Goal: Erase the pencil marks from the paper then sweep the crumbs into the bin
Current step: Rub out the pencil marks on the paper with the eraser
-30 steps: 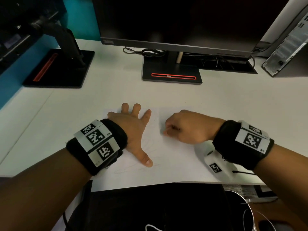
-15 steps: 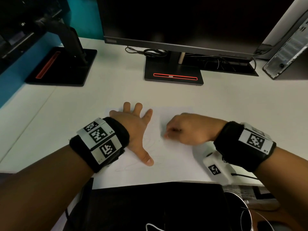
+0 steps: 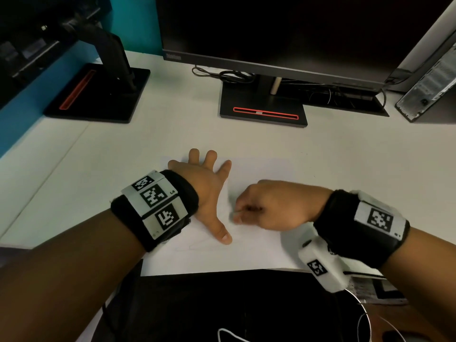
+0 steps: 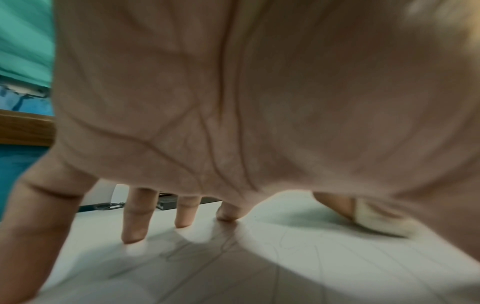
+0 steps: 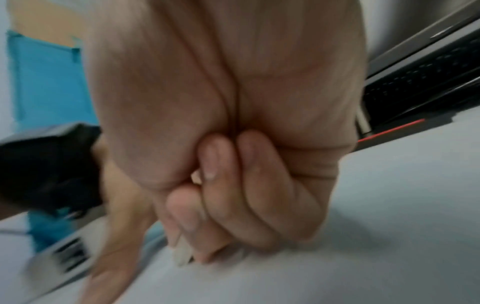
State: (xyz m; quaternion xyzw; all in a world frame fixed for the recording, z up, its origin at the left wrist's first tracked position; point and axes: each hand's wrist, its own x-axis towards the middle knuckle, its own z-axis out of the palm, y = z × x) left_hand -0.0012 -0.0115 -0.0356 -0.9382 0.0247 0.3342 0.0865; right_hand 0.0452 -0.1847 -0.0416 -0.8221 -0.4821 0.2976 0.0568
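Observation:
A white sheet of paper (image 3: 259, 248) with faint pencil lines (image 4: 298, 248) lies on the white desk near its front edge. My left hand (image 3: 207, 183) lies flat on the sheet's left part, fingers spread and thumb pointing toward me. My right hand (image 3: 269, 206) is curled into a fist just right of that thumb and pinches a small white eraser (image 5: 182, 253) whose tip touches the paper. In the head view only a pale sliver of the eraser (image 3: 238, 213) shows. In the left wrist view the eraser (image 4: 379, 218) shows at the right. No bin is in view.
A monitor on a black stand (image 3: 264, 107) is at the back of the desk. A second stand (image 3: 98, 95) is at back left and a computer case (image 3: 429, 80) at back right. A black surface (image 3: 222, 304) lies below the desk's front edge.
My right hand with the eraser has slid toward me and slightly left over the paper. The left hand has stayed flat in place.

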